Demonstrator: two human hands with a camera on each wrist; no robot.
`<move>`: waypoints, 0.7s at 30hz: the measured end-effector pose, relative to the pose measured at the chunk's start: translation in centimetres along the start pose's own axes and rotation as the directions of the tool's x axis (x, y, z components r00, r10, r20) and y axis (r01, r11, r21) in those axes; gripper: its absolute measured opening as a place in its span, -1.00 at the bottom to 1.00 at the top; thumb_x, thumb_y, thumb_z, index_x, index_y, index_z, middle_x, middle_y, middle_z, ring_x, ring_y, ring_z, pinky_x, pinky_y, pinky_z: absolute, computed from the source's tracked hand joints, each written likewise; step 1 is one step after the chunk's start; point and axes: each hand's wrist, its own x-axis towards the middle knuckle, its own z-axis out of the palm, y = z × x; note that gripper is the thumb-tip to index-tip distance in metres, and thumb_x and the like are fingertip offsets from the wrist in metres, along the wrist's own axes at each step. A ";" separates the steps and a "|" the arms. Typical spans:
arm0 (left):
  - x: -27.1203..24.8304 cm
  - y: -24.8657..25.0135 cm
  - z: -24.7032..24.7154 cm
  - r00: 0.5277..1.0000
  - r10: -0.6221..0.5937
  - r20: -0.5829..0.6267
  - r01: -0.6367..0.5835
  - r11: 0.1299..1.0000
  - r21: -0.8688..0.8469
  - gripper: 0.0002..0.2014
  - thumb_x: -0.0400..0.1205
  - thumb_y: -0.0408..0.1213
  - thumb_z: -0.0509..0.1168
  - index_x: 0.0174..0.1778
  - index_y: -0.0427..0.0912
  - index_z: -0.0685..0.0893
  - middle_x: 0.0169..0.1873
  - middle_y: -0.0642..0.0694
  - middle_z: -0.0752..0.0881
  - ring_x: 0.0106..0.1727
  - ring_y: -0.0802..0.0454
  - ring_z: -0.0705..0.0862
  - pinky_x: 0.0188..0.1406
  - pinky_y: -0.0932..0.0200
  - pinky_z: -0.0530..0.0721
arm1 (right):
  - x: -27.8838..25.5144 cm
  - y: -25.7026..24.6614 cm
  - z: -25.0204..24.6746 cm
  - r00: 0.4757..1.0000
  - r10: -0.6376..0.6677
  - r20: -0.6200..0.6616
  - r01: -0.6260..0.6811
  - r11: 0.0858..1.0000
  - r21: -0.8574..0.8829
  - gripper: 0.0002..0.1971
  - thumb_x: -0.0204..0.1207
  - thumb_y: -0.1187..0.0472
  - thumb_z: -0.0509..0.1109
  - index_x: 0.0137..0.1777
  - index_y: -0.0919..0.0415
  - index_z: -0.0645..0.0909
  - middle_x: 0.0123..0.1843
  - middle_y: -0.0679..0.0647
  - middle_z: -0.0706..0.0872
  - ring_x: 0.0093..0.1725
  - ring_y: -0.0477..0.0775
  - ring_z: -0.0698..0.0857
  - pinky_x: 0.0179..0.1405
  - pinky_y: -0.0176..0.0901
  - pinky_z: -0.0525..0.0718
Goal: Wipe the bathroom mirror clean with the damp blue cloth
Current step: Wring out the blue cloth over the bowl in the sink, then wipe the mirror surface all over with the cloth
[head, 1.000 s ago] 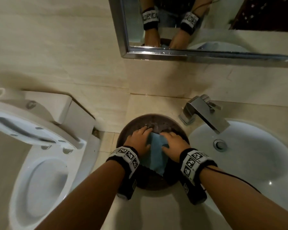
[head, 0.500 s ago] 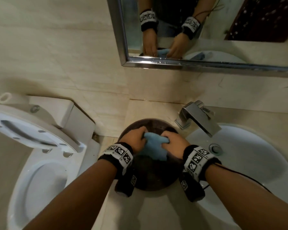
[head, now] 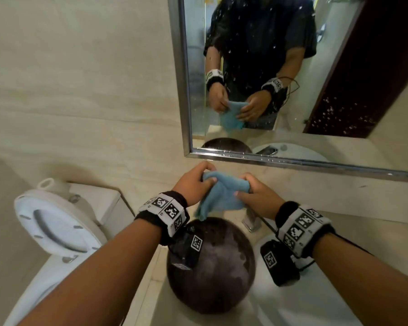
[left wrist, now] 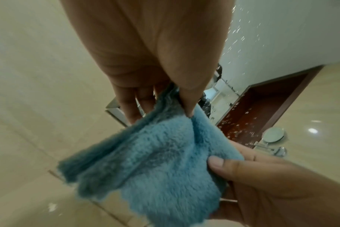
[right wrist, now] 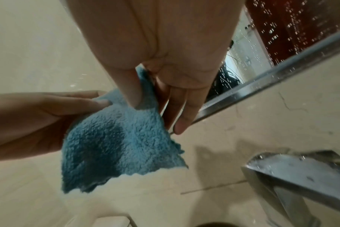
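Note:
Both hands hold the fluffy blue cloth [head: 222,194] in the air just below the mirror's steel frame [head: 292,162]. My left hand [head: 197,182] pinches its upper left corner between thumb and fingers; my right hand [head: 252,192] pinches the upper right edge. The cloth [left wrist: 155,159] hangs down between them, its scalloped hem loose [right wrist: 115,145]. The mirror glass [head: 257,67] is speckled with water drops and reflects the person holding the cloth.
A dark round bowl [head: 212,267] sits on the beige counter under the cloth. A chrome faucet [right wrist: 301,176] and white basin [head: 304,302] lie to the right. A white toilet with raised lid [head: 54,227] stands at the left.
Both hands lifted the cloth out of the dark bowl and raised it toward the mirror's lower edge. The head view tilted up, showing more of the mirror.

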 end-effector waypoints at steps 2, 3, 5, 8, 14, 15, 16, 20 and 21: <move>0.6 1.3 -0.3 0.999 0.041 0.011 -0.041 0.999 -0.015 -0.91 0.66 -0.31 0.23 0.02 -0.03 0.57 -0.08 0.01 0.67 0.02 -0.01 0.65 0.02 0.16 0.62 | -0.2 -0.9 -0.9 0.996 -0.040 -0.077 0.040 0.999 0.001 -0.91 0.44 0.28 0.32 -0.10 0.12 0.47 -0.23 0.14 0.59 -0.22 0.07 0.54 -0.19 0.12 0.57; 0.7 1.9 -0.3 0.998 0.059 -0.006 -0.059 0.998 -0.035 -0.86 0.67 -0.30 0.24 0.09 -0.02 0.57 -0.04 0.04 0.66 0.06 0.02 0.64 0.06 0.18 0.62 | -0.2 -1.2 -1.6 0.991 -0.058 -0.121 0.061 0.998 0.019 -0.90 0.49 0.35 0.31 -0.05 0.19 0.49 -0.20 0.17 0.60 -0.20 0.08 0.56 -0.14 0.13 0.58; 0.8 2.9 -0.3 0.997 0.064 -0.046 -0.070 0.986 -0.148 -0.66 0.68 -0.28 0.23 0.36 0.06 0.44 0.13 0.00 0.62 0.16 0.02 0.63 0.09 0.17 0.67 | -0.3 -2.3 -3.1 0.982 -0.059 -0.177 0.072 0.995 0.063 -0.81 0.54 0.36 0.31 0.11 0.22 0.46 -0.10 0.11 0.63 -0.11 0.05 0.60 -0.05 -0.02 0.60; 0.4 3.7 0.3 0.999 -0.007 0.043 0.018 0.964 -0.265 -0.32 0.70 -0.17 0.20 0.61 0.20 -0.07 0.32 -0.10 0.53 0.22 0.01 0.63 -0.05 0.34 0.66 | -0.1 -3.4 -4.7 0.979 -0.029 -0.204 0.067 0.981 0.182 -0.65 0.57 0.34 0.29 0.30 0.06 0.38 0.12 0.11 0.62 0.06 0.07 0.63 0.15 0.04 0.63; 0.1 4.0 1.4 0.988 0.102 0.118 -0.079 0.980 -0.181 -0.57 0.71 -0.30 0.17 0.45 0.21 0.35 0.28 -0.07 0.55 0.21 0.01 0.63 0.06 0.17 0.72 | -1.0 -4.8 -5.9 0.980 -0.095 -0.176 0.135 0.962 0.236 -0.49 0.64 0.36 0.17 0.33 -0.34 0.40 0.37 0.10 0.51 0.31 0.07 0.57 0.31 0.03 0.59; 0.2 4.2 1.2 0.988 0.127 0.091 -0.114 0.984 -0.136 -0.64 0.72 -0.30 0.15 0.36 0.20 0.46 0.29 -0.06 0.54 0.27 -0.02 0.60 0.14 0.12 0.70 | -1.3 -5.2 -6.2 0.986 -0.098 -0.132 0.126 0.968 0.217 -0.58 0.66 0.38 0.12 0.35 -0.13 0.47 0.29 0.05 0.55 0.22 -0.01 0.61 0.22 -0.14 0.63; 0.2 4.5 0.9 0.989 0.133 0.066 -0.127 0.988 -0.087 -0.69 0.72 -0.30 0.15 0.29 0.18 0.53 0.29 -0.06 0.55 0.27 -0.01 0.58 0.17 0.13 0.68 | -1.5 -5.5 -6.5 0.991 -0.101 -0.093 0.117 0.976 0.185 -0.65 0.67 0.39 0.10 0.31 0.05 0.55 0.20 0.01 0.58 0.12 -0.11 0.63 0.10 -0.31 0.66; 0.3 5.3 0.3 0.988 0.157 0.011 -0.155 0.982 -0.111 -0.63 0.61 -0.40 0.33 0.24 0.12 0.58 0.26 -0.10 0.56 0.16 -0.03 0.63 0.00 0.16 0.74 | -2.4 -5.4 -7.1 0.995 -0.095 0.008 0.094 0.994 0.049 -0.70 0.55 0.35 0.34 0.24 0.07 0.61 0.10 -0.09 0.60 0.07 -0.16 0.62 0.09 -0.28 0.65; 0.2 5.6 0.2 0.986 0.166 0.009 -0.164 0.981 -0.108 -0.57 0.57 -0.42 0.36 0.27 0.12 0.56 0.25 -0.09 0.56 0.13 -0.04 0.64 -0.10 0.20 0.75 | -2.4 -5.2 -7.2 0.995 -0.102 0.017 0.103 0.994 -0.037 -0.59 0.48 0.35 0.42 0.30 0.03 0.56 0.15 -0.07 0.59 0.10 -0.13 0.61 0.11 -0.28 0.63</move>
